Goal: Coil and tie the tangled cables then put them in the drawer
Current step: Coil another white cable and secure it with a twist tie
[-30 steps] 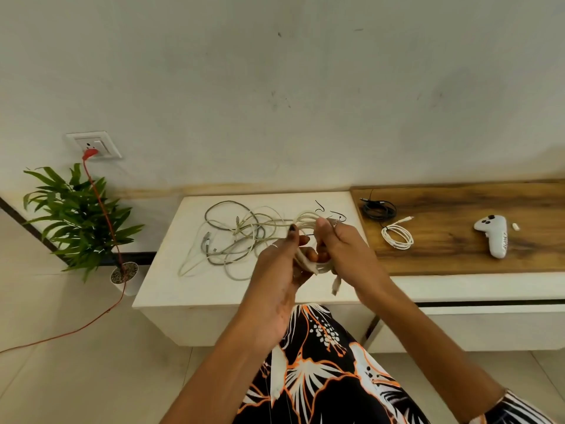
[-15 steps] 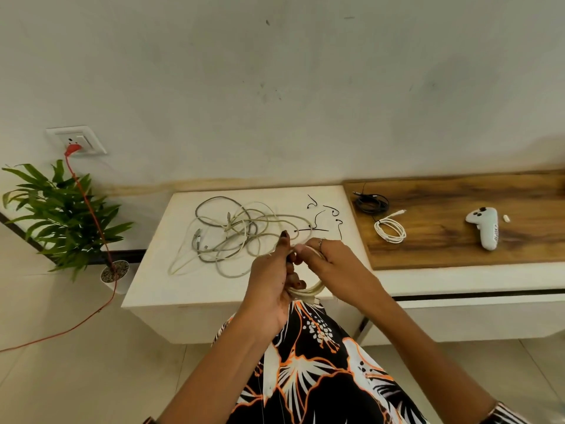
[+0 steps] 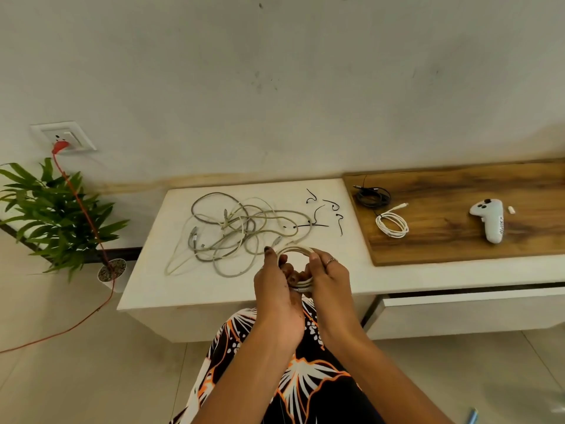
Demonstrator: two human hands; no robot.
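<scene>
Both hands hold a small cream cable coil (image 3: 296, 250) just above the white table's (image 3: 153, 286) front edge. My left hand (image 3: 276, 286) grips the coil's left side and my right hand (image 3: 325, 278) grips its right side, fingers curled round the loops. Behind the hands a tangle of grey and cream cables (image 3: 232, 231) lies spread on the table. Several black ties (image 3: 324, 215) lie to the tangle's right. A drawer (image 3: 467, 313) under the wooden top stands slightly open.
On the wooden board (image 3: 477, 240) lie a coiled black cable (image 3: 373, 197), a coiled white cable (image 3: 393, 224) and a white controller (image 3: 489, 221). A potted plant (image 3: 55, 215) and a red cord (image 3: 82, 228) from the wall socket (image 3: 64, 137) are at the left.
The hands have drawn the coil back from over the tangle toward the table's front edge and lowered it. The loops now sit gathered between both hands.
</scene>
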